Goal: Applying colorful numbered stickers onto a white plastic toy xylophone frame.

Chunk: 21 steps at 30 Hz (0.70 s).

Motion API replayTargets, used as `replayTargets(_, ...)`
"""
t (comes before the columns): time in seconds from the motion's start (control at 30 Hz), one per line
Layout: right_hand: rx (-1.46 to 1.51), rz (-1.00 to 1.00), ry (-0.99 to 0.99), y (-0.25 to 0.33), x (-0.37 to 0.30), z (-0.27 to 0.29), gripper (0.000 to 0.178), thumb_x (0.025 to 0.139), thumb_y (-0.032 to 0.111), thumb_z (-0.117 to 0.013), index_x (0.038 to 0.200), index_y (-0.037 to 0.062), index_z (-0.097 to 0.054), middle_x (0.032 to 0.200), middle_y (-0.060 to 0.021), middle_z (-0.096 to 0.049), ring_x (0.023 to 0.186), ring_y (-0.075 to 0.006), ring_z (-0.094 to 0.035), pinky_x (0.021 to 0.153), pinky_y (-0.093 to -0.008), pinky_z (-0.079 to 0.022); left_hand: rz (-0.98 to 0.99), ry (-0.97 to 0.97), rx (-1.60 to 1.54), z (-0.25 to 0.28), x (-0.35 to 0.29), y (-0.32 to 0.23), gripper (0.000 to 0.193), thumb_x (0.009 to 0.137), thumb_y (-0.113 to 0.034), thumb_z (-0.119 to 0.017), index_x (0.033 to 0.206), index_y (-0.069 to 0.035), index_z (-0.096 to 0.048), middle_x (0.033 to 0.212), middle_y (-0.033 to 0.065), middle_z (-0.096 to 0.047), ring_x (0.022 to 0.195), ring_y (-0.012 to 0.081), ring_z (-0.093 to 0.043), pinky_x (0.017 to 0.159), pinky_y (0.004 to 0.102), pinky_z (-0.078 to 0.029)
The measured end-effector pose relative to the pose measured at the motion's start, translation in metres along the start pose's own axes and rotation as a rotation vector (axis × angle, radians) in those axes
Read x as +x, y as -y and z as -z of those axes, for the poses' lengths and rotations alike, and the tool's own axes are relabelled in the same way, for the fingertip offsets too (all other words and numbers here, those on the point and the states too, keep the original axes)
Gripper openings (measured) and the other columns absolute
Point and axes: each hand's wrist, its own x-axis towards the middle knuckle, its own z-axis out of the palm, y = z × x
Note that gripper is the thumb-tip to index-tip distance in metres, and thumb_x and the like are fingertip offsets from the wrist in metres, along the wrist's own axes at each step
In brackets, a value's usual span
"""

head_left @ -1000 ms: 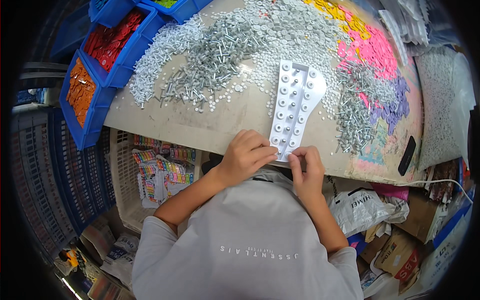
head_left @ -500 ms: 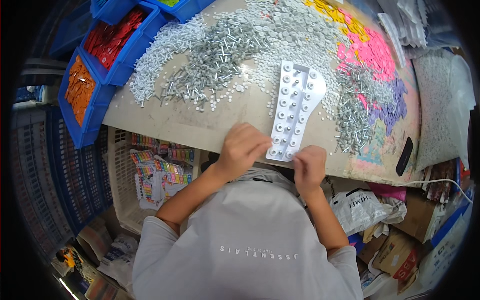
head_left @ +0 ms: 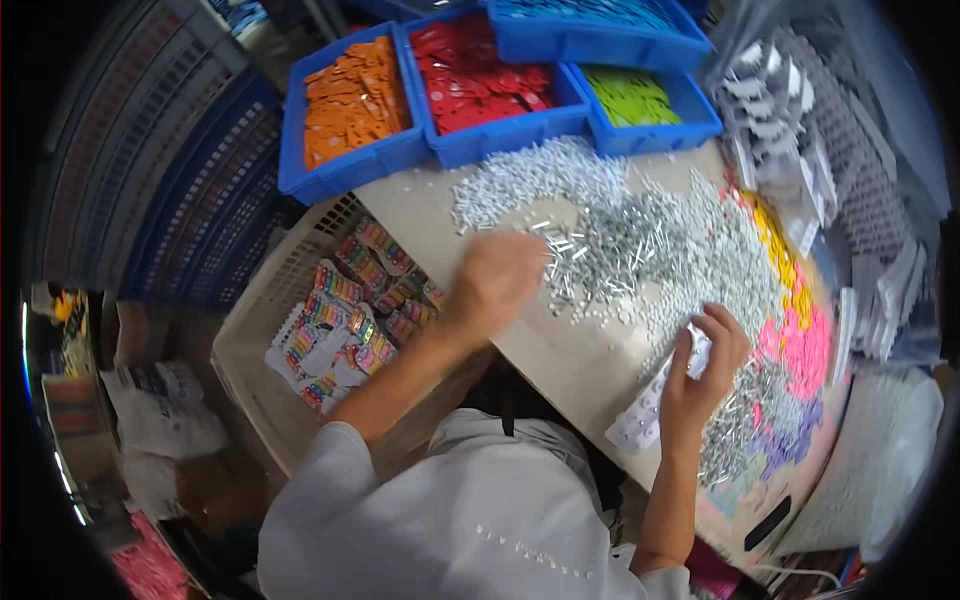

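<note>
Two-handed, apparently at the picking-up step, held left hand [head_left: 498, 284], grip too blurred to tell, beside metal pins [head_left: 622, 248], right hand [head_left: 712, 366], fingers spread, over white tray [head_left: 644, 420], next likely needing precise pinching.

The left hand [head_left: 497, 280] is smeared by blur, so its separate fingers, and anything between them, cannot be made out. The right hand [head_left: 712, 360] hides part of the white moulded tray [head_left: 636, 428], whose small fittings are too soft to tell apart. On the far side, the upper blue bin [head_left: 600, 48] is cut off by the top edge and covers some of the red pieces [head_left: 480, 90]. The grey shirt [head_left: 400, 520] runs out at the near edge, its lettering too blurred to read. At near left, a pink heap [head_left: 148, 565] is partly cut off.
</note>
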Motion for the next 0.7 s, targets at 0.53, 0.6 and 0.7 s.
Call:
replayTargets(0.53,-0.18,-0.015,0.527,0.046,0.233,-0.277,0.039,0.092,0.035,-0.062,0.109,0.0019,-0.071,0.111,-0.0229,-0.071,0.106,-0.0434,-0.067,0.09,-0.0494,-0.053,0.852,0.386,-0.046,0.18,0.062,0.261,0.03,0.082,-0.028,-0.082,0.079,0.001,-0.077,0.07,0.0049,-0.069,0.064,0.0127,-0.06,0.058,0.03,-0.046)
replayTargets(0.6,-0.215,-0.052,0.594,0.051,0.246,-0.287,0.034,0.09,0.03,-0.062,0.109,0.0035,-0.072,0.115,-0.0223,-0.071,0.108,-0.0413,-0.068,0.091,-0.0487,-0.054,0.844,0.296,-0.019,0.179,0.055,0.265,0.03,0.085,-0.023,-0.08,0.069,0.0,-0.07,0.06,0.0017,-0.06,0.055,0.0112,-0.052,0.052,0.0323,-0.04)
replayTargets(0.7,-0.283,-0.096,0.691,0.06,0.253,-0.299,0.033,0.087,0.021,-0.06,0.114,0.0063,-0.073,0.122,-0.0209,-0.069,0.113,-0.038,-0.067,0.094,-0.047,-0.054,0.886,0.387,-0.012,0.187,0.049,0.277,0.035,0.088,-0.019,-0.075,0.063,0.0,-0.059,0.056,-0.0001,-0.05,0.049,0.0104,-0.042,0.048,0.0357,-0.033)
